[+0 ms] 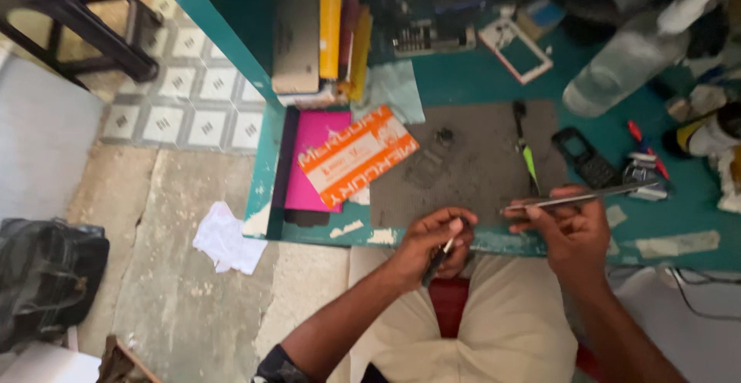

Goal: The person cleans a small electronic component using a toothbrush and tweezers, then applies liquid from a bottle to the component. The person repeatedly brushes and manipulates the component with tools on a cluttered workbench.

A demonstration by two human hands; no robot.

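Left of grey mat (471, 163): orange-white packet (356, 155). Left hand (434, 240) grips small tool (440, 255); right hand (571, 228) grips tweezers (579, 198).

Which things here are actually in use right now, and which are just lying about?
In use: left hand holding a small dark tool; right hand holding a flat phone.

Lying about: orange packet, pink sheet, keypad phone, clear bottle.

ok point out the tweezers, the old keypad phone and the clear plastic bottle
tweezers (575, 198), head view, middle of the metal arms
keypad phone (584, 157), head view, centre of its body
plastic bottle (617, 66), head view, its clear side wall
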